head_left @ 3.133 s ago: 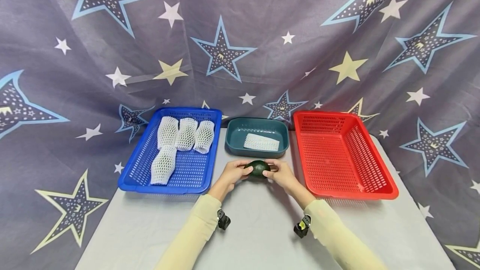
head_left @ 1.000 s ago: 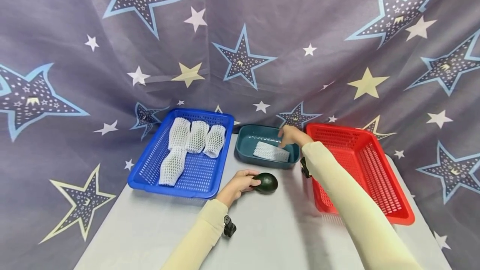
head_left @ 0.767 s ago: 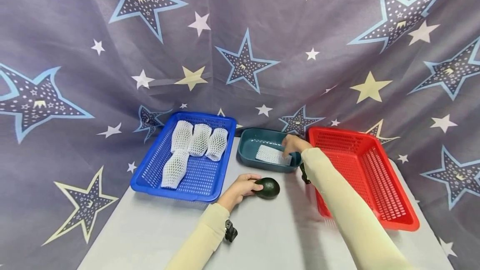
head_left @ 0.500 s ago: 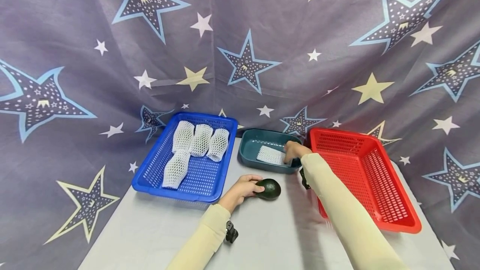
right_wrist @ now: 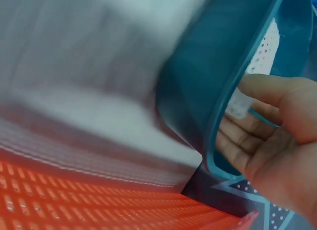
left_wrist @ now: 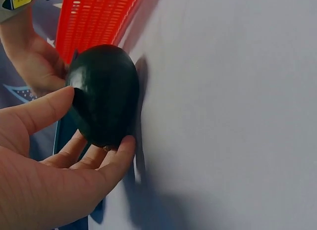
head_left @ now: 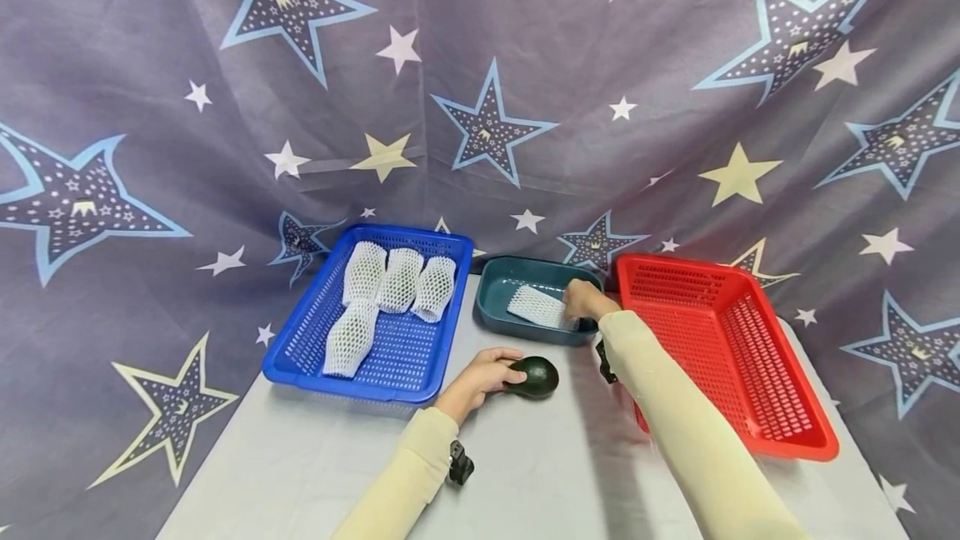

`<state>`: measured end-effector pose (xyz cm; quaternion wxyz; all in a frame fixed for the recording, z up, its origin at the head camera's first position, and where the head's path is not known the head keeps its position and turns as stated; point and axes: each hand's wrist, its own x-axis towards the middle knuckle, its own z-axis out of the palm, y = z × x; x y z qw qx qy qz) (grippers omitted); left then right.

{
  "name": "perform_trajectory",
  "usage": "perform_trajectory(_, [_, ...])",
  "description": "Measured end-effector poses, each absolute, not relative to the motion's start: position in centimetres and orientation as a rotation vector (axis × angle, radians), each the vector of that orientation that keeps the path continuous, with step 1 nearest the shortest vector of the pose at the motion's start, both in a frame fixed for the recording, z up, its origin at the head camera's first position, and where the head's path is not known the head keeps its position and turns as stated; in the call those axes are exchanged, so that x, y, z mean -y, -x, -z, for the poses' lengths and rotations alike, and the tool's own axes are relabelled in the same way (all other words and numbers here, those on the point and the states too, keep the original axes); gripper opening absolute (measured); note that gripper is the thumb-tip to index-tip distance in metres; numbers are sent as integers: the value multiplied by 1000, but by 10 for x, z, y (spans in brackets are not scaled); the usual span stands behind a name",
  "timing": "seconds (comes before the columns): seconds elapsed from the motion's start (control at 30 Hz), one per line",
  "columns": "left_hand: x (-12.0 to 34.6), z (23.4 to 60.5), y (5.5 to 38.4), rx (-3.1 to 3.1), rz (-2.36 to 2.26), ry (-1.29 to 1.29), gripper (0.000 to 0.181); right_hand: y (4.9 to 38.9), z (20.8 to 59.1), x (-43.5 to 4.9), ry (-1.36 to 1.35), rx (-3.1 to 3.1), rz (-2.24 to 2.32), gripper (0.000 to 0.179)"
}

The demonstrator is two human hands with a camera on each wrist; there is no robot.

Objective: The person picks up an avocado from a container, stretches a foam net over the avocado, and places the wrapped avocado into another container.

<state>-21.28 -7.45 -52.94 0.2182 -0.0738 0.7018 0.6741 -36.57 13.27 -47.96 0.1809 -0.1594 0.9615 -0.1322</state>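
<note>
My left hand holds a dark green avocado by its left end, just above the white table. In the left wrist view, the thumb is on one side of the avocado and the fingers curl under its stem end. My right hand reaches down into a teal tray and pinches the right end of a flat white foam net sleeve. Seen from the right wrist, the sleeve lies between thumb and fingers; the fingertips are partly hidden.
A blue basket at the left holds several net-wrapped fruits. A red basket stands at the right, partly behind the right forearm. A starry curtain hangs behind the table.
Both hands held the avocado at first. The right hand then let go, reached into the teal tray and took the net sleeve's end, shifting it slightly left. The left hand keeps the avocado.
</note>
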Motion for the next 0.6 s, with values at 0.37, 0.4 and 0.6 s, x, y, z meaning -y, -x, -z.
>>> perform_trajectory(0.37, [75,526,213,-1995,-1835,173,55,356,451,-152,367,-2820,953,16])
perform_trajectory(0.4, [75,526,212,-2000,-1832,168,55,353,447,-153,340,-2781,1057,18])
perform_trajectory(0.6, [78,526,212,-2020,-1818,173,57,330,423,-165,87,-2384,1701,30])
